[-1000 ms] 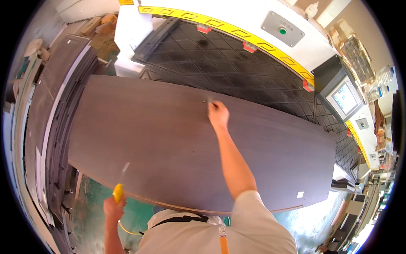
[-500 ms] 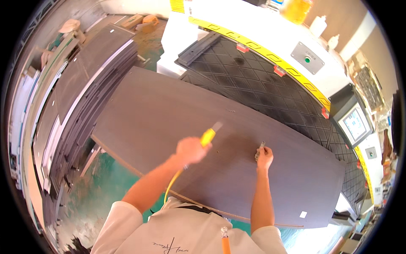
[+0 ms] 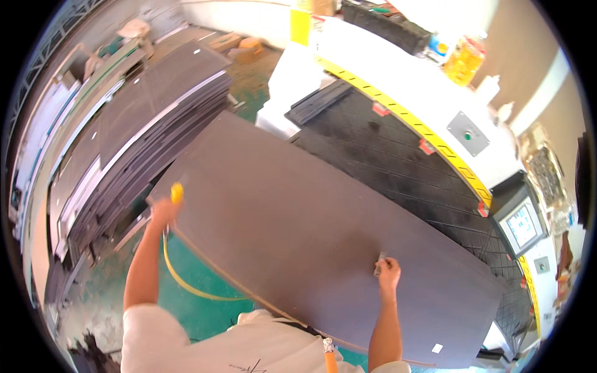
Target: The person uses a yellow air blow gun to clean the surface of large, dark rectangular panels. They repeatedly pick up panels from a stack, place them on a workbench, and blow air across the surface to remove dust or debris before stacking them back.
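Note:
My left hand (image 3: 165,212) is closed round a yellow air gun (image 3: 177,192), smeared by motion, above the left end of a large dark brown board (image 3: 267,205). From below that hand a thin yellow hose (image 3: 186,287) curves down past the board's near edge toward my body. Over the right half of the board, my right hand (image 3: 389,271) pinches a small greyish piece (image 3: 378,267), too small to make out, low over the board's surface. A small white label (image 3: 438,349) sits near the board's right corner.
Beyond the board lies a machine's black grid bed (image 3: 385,155), bordered by a yellow strip (image 3: 410,123) with red clips. A screen (image 3: 521,225) stands at the right. Stacked dark boards (image 3: 149,118) fill the left side, above a green floor (image 3: 186,317).
My left hand has swung far to the left with the air gun, from mid-board to its left end, drawing the hose along. My view has shifted; the right hand still holds the small piece.

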Demonstrator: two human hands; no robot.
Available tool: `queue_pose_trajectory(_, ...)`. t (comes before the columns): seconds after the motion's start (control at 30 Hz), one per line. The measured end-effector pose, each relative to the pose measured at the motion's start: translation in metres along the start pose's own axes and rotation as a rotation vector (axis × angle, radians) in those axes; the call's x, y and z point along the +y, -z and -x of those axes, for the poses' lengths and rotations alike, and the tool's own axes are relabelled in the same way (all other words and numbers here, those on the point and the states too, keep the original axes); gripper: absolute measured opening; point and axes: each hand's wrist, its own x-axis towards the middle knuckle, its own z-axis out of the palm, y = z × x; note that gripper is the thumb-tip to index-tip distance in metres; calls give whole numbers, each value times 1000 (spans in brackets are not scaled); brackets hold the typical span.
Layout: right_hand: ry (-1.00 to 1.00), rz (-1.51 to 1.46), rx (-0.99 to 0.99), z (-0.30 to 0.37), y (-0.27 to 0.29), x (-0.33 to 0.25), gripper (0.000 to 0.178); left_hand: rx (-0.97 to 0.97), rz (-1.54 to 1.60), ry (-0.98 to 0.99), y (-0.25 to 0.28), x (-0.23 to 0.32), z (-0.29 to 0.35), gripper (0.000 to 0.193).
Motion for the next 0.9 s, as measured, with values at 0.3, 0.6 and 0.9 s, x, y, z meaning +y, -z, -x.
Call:
queue_pose_trajectory(0.3, 47, 233, -292, 17, -53, -48, 22, -822, 14, -451, -33, 126, 250, 53)
queue_pose_trajectory(0.6, 1012, 407, 648, -125, 139, -330, 8, -343, 140, -397, -15, 133, 281, 39)
queue_pose_trajectory(0.9, 874, 1527, 801, -246, 222, -436, 37, -461, 1145, -174, -27, 179, 290, 33)
